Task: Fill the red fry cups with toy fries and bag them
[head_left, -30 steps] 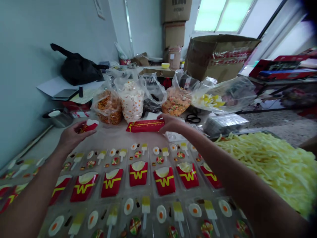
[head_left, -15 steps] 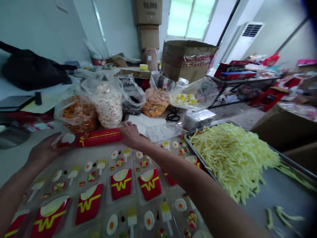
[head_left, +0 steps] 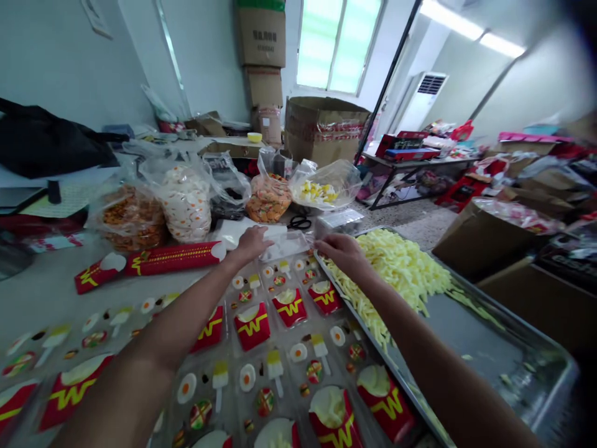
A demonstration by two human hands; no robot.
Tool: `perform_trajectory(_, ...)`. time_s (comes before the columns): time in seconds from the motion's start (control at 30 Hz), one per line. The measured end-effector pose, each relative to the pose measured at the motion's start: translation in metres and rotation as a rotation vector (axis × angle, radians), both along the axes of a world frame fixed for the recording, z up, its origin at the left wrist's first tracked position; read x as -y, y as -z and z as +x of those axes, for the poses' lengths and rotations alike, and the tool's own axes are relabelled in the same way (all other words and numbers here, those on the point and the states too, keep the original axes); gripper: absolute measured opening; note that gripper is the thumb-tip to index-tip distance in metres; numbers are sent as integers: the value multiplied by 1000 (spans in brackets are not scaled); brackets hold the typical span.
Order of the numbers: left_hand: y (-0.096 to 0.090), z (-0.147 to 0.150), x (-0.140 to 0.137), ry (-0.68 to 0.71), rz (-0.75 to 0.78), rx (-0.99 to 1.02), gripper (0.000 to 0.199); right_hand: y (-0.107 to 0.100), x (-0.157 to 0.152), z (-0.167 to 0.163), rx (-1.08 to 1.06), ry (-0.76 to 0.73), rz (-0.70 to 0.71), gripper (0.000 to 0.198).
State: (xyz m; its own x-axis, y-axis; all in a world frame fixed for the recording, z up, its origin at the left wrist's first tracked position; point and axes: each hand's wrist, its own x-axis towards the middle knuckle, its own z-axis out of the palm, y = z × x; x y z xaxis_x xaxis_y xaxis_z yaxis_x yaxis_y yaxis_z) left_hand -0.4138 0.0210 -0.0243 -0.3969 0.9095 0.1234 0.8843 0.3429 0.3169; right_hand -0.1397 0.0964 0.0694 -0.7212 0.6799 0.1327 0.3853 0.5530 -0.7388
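Observation:
A clear plastic blister tray [head_left: 288, 247] lies at the far edge of the filled rows. My left hand [head_left: 252, 242] has its fingers closed at the tray's left end. At the right end, the fingers of my right hand [head_left: 342, 250] are pinched together, partly hiding the corner. Beneath my forearms spread several clear trays holding red fries boxes [head_left: 252, 325], fried-egg pieces [head_left: 247, 377] and popsicle-shaped pieces [head_left: 274, 371]. A row of overlapping red fries boxes [head_left: 172, 258] rests left of my left hand, untouched.
To the right, a metal tray [head_left: 466, 348] carries a heap of pale fries [head_left: 396, 261]. Plastic bags of egg pieces [head_left: 186, 202], orange-brown pieces [head_left: 135, 218] and orange pieces [head_left: 268, 198] stand behind. Black scissors [head_left: 300, 222] and cardboard boxes [head_left: 324, 130] are farther back.
Both hands have let go of the row of red fries boxes and moved right to the clear blister tray. The view has turned to the right.

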Motion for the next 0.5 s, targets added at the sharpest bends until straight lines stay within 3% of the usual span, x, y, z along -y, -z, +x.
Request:
perform_trajectory(0.13, 1, 2, -33, 105, -65, -3, 36, -2, 15, 103, 56, 85, -101, 36)
perform_trajectory(0.23, -4, -6, -49, 215, -90, 0, 43, 3, 29, 165, 47, 198, -212, 36)
perform_trajectory(0.37, -12, -13, -63, 314, -114, 12, 64, 13, 40, 220, 20, 291, -300, 37)
perform_trajectory(0.5, -32, -13, -73, 314, -54, -18, 51, 19, 41, 259, 18, 412, -325, 41)
